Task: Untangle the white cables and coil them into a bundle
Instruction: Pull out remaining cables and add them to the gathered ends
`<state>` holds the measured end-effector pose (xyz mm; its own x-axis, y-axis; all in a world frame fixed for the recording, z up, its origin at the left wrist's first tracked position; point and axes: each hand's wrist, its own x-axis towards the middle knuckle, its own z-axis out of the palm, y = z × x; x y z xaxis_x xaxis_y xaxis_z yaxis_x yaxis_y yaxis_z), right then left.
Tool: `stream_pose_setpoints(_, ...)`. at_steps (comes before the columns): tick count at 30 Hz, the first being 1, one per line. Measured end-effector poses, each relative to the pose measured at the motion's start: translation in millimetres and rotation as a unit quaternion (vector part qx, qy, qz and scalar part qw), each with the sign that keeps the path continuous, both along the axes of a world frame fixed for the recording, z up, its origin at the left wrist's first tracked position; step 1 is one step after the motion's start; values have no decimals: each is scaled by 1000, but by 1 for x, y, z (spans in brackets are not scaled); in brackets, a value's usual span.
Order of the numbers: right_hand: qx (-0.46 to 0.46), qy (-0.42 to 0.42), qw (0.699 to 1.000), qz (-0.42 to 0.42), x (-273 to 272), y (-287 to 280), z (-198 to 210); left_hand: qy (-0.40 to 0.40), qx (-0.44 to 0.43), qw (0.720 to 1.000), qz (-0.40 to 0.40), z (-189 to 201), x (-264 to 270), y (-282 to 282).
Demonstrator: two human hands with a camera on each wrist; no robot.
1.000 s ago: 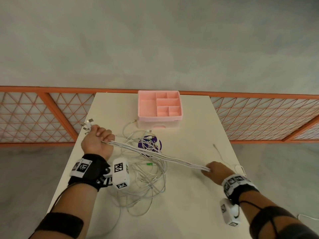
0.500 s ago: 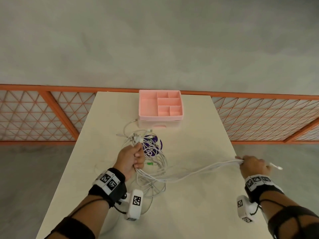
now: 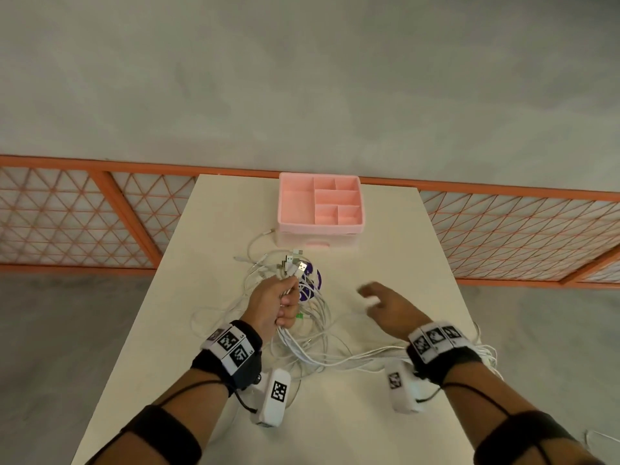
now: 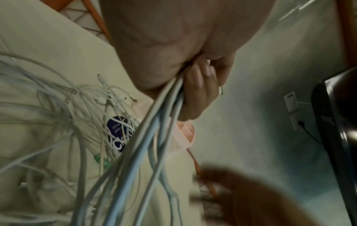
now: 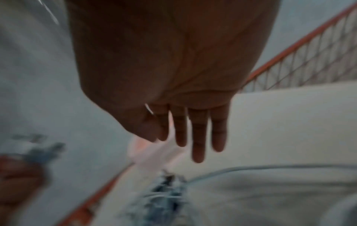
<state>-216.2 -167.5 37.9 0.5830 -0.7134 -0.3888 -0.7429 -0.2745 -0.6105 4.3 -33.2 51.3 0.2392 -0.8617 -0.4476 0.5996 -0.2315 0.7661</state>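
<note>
My left hand (image 3: 285,302) is fisted round a bunch of white cables (image 3: 303,350) over the middle of the table, and their USB plugs (image 3: 295,265) stick up above the fist. In the left wrist view the curled fingers (image 4: 197,85) clamp several strands (image 4: 164,110) that hang down. The held strands sag to the table and trail right, under my right wrist. A loose tangle (image 4: 77,107) lies below and around my left hand. My right hand (image 3: 372,297) hovers just right of the tangle, fingers (image 5: 198,134) straight and spread, holding nothing.
A pink compartment organiser (image 3: 320,209) stands at the table's far edge, just behind the tangle. A round purple label (image 3: 313,280) lies under the cables. Cable loops hang off the table's right edge (image 3: 486,354). An orange lattice fence (image 3: 100,223) runs behind the white table (image 3: 385,431).
My left hand carried the plug ends from the table's left side to its middle. My right hand drew the strands out to the right, let them go, and came back towards the tangle.
</note>
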Motion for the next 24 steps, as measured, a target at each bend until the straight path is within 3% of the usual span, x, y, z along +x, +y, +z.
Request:
stream_pose_setpoints(2,31,-174,984,-16,43,17,22,-12,1,1000,-25,1,-6,0)
stream_pose_setpoints(4,72,-257,964,-11,79,33,37,-27,0,998,-52,4,-12,0)
stream_pose_setpoints(7,52,-268,962,11,108,47,43,-68,-10,995,-76,8,-15,3)
stream_pose_setpoints(11,-3,-235,972,26,116,52,41,-185,-32,974,-129,2,-4,12)
stream_pose_setpoints(15,18,-251,968,-14,119,61,31,-202,-12,973,-109,-3,-6,17)
stream_pose_setpoints(17,44,-280,958,-45,116,68,20,-175,2,983,-64,-6,-8,19)
stream_pose_setpoints(19,98,-284,953,-48,109,76,6,-92,11,996,2,-12,-6,21)
stream_pose_setpoints(22,120,-170,977,54,90,90,-7,48,3,995,90,-16,3,22)
stream_pose_setpoints(24,107,-88,983,123,76,97,-17,94,5,987,131,-20,11,21)
